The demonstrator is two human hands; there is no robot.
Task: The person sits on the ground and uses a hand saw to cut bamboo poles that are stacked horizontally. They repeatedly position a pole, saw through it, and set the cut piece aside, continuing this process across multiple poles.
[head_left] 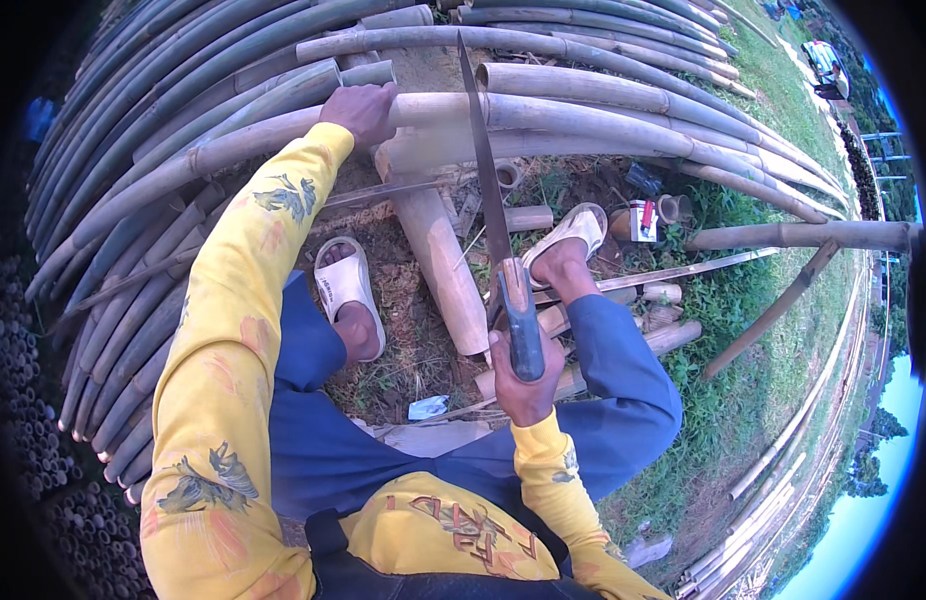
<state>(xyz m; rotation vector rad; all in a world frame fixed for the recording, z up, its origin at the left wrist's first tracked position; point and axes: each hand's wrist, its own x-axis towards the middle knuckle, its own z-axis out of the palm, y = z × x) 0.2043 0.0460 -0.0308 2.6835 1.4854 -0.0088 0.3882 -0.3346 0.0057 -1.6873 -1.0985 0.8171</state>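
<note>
My right hand (528, 375) is wrapped round the dark handle of a handsaw (491, 190). The saw's long blade points away from me and crosses a long bamboo pole (438, 108), which runs from left to right. Just left of the blade, my left hand (361, 112) is closed over the same pole. Under the pole, a thick bamboo log (438, 265) slopes down between my feet. Whether the teeth have cut into the pole, I cannot tell.
Many long bamboo poles (133, 100) are stacked at the far left. Short bamboo offcuts (673, 338) lie by my right foot, near a small white-and-red box (643, 220). A raised bamboo rail (803, 235) with a slanting prop stands at the right, over grass.
</note>
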